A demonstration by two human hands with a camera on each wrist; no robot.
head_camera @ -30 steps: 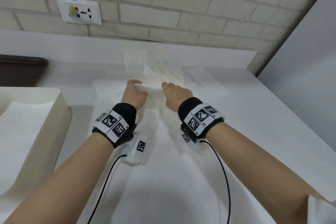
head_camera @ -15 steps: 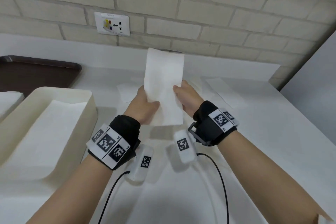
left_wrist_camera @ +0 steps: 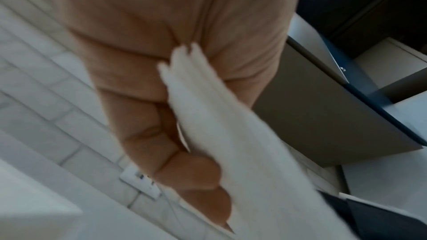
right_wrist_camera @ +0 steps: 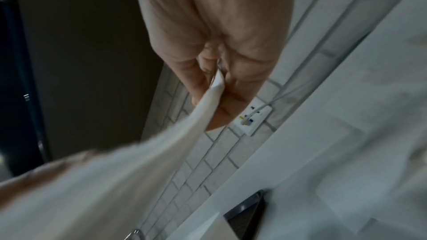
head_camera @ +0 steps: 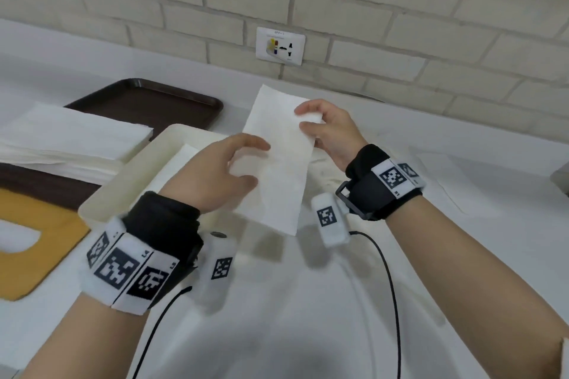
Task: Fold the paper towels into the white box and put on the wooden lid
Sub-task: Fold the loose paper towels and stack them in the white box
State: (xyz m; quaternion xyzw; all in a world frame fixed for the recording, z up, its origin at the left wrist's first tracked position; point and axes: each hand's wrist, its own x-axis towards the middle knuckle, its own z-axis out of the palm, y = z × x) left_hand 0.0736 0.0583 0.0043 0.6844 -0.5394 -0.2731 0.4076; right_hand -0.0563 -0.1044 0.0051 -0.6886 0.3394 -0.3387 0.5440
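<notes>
Nearest you, your left hand point(head_camera: 215, 175) has its thumb and fingers on the left edge of the folded towel point(head_camera: 277, 160), pinching it; the left wrist view, though blurred, shows the layered edge lying against your palm with the thumb over it. Your right hand point(head_camera: 329, 132) pinches the towel's upper right edge between thumb and fingers point(right_wrist_camera: 231, 87), which the right wrist view shows plainly. The towel hangs in the air between both hands, tilted, its lower corner above the white counter point(head_camera: 462, 255). Just left of it and under your left hand sits the box point(head_camera: 123, 188), open, with what looks like a towel already lying flat inside, though your hand hides much of it. At the left edge the lid point(head_camera: 37, 249) lies flat on the counter, its slot facing up, beside the box. Behind them a stack point(head_camera: 70, 138) of unfolded towels rests on a brown tray point(head_camera: 172, 104). A loose sheet point(head_camera: 443, 175) lies on the counter to your right. On the brick wall beyond is a socket point(head_camera: 280, 45).
</notes>
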